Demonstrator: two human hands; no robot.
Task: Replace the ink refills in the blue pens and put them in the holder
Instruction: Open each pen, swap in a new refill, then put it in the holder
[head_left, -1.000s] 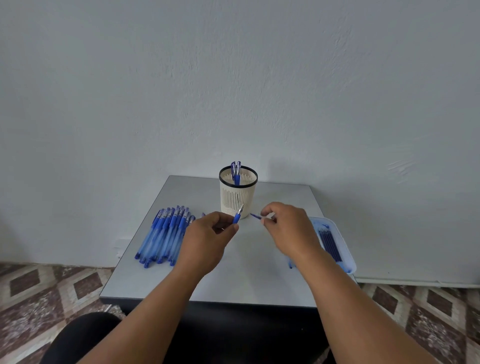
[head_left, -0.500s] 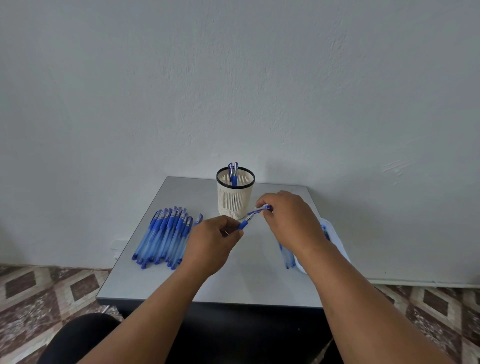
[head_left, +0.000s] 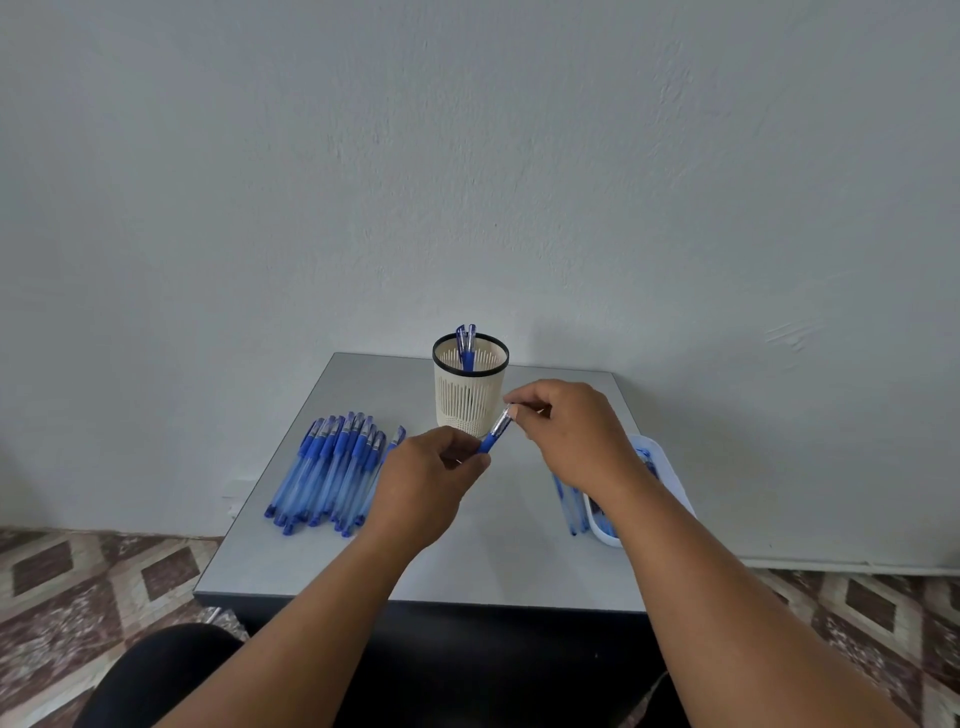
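Note:
A blue pen is held slanted between both hands in front of the holder. My left hand grips its lower barrel. My right hand pinches its upper tip end. The cream mesh holder with a black rim stands at the back middle of the table and has two blue pens in it. A row of several blue pens lies on the table to the left. A pale blue tray with refills sits at the right edge, partly hidden by my right forearm.
The small grey table stands against a white wall. A couple of pen parts lie beside the tray. Patterned floor tiles show on both sides. My dark-clothed knee is at the bottom left.
My right hand brought a refill to the pen barrel in my left hand and now pinches the pen's tip end. The view dropped slightly.

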